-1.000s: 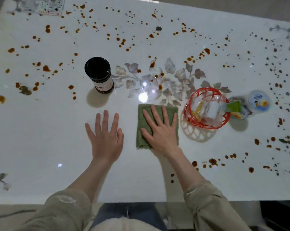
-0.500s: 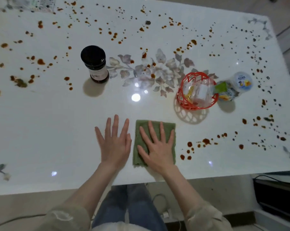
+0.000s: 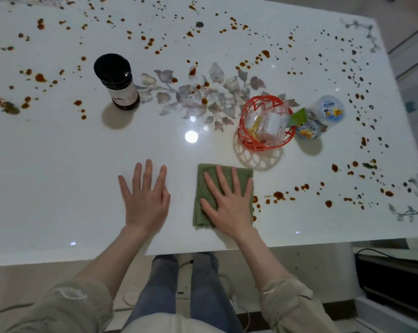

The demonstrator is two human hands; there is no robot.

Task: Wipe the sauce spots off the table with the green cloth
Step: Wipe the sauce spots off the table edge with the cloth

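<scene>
Jeans legs (image 3: 203, 284) and pale floor show under the near edge of the table (image 3: 59, 188), glossy white w/ a grey flower print mid-top. A dark box (image 3: 395, 277) sits on the floor at right. L hand (image 3: 146, 198) lies flat on bare top, fingers straight and spread, holding nothing. R hand (image 3: 229, 205) presses flat on the green cloth (image 3: 199, 221), fingers spread, close to the near edge. Sauce spots (image 3: 279, 195) start at the cloth's R side and trail rightward; more cover the far half. Beyond the cloth: red basket (image 3: 265, 145), tub (image 3: 328, 111) beside it; dark jar (image 3: 118, 80) far-left. Vs 0.5 s ago: cloth and R hand have slid right, up to the nearest spots; L hand, then just beside the cloth, is now apart. Bare top lies left of L hand; table's R edge is well past the spot trail.
</scene>
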